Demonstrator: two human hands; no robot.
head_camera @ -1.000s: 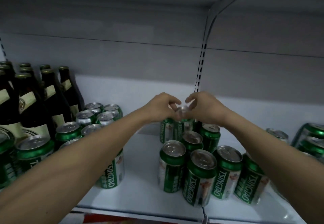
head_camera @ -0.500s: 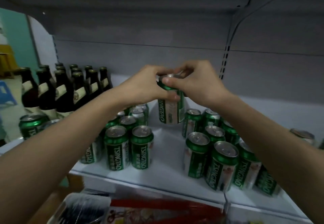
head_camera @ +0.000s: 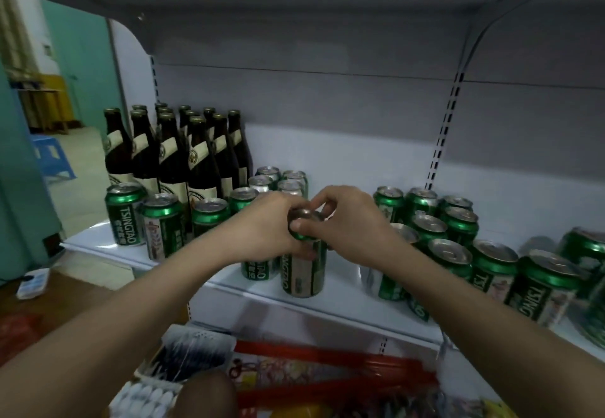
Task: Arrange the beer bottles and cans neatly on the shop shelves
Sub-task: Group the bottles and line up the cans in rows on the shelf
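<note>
Fingers [head_camera: 302, 226] of both hands (curled tight) grip can [head_camera: 304, 270].

Green, silver and dark brown on a white shelf [head_camera: 334, 299]

Cans [head_camera: 303, 272] are green with silver tops and white lettering; bottles [head_camera: 170, 159] are dark brown with cream labels.

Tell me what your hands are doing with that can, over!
Both hands, left and right, grip one green can by its top. Can upright at shelf front edge. Other cans crowd close right.
</note>
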